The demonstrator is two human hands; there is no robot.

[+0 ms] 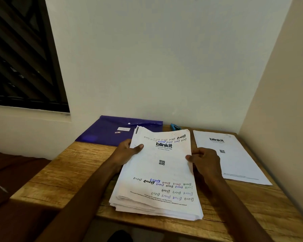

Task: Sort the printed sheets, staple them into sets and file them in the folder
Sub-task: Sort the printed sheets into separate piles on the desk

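Note:
A thick stack of printed sheets [157, 173] lies in the middle of the wooden table [63, 172]; its top page bears a logo, a QR code and handwritten scribbles. My left hand [128, 151] grips the stack's upper left edge, thumb on top. My right hand [205, 161] pinches the right edge of the top sheets. To the right lies a separate printed sheet [234, 159], flat and untouched. A purple snap folder [112, 130] rests shut at the back left against the wall. A small blue stapler [175, 126] sits behind the stack.
White walls close in behind and on the right of the table. A dark barred window [21, 55] is at the upper left. Dark brown furniture [12, 175] adjoins the table's left side.

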